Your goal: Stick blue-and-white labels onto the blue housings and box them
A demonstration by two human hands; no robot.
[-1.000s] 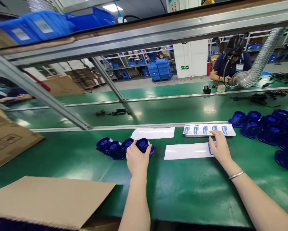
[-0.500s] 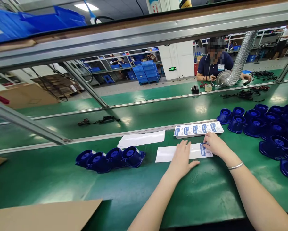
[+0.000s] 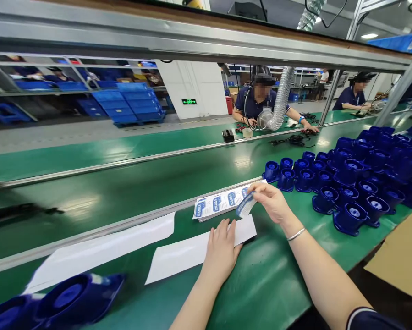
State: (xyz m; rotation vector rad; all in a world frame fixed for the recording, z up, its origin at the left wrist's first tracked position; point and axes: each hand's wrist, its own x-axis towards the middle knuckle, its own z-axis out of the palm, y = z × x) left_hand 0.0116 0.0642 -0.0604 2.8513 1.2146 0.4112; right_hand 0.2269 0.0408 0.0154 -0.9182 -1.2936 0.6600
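Note:
My left hand (image 3: 221, 250) lies flat with its fingers spread on a white backing strip (image 3: 180, 254) on the green table. My right hand (image 3: 269, 199) pinches a blue-and-white label (image 3: 246, 205) by its upper edge, and the label curls above the strip's right end. Just behind is a stack of printed label sheets (image 3: 215, 205). Another blank white sheet (image 3: 106, 250) lies to the left. Blue round housings (image 3: 350, 217) stand in a large group at the right, and a few more (image 3: 68, 298) sit at the lower left.
A metal rail (image 3: 123, 224) runs behind the sheets. Overhead crosses a metal beam (image 3: 192, 39). Across the bench a person (image 3: 260, 98) works beside a flexible silver duct (image 3: 281, 101), and another person sits farther right. A cardboard piece (image 3: 401, 256) is at the right edge.
My right hand has lifted the label off the backing strip. The view has turned to the right, showing more of the blue housings there.

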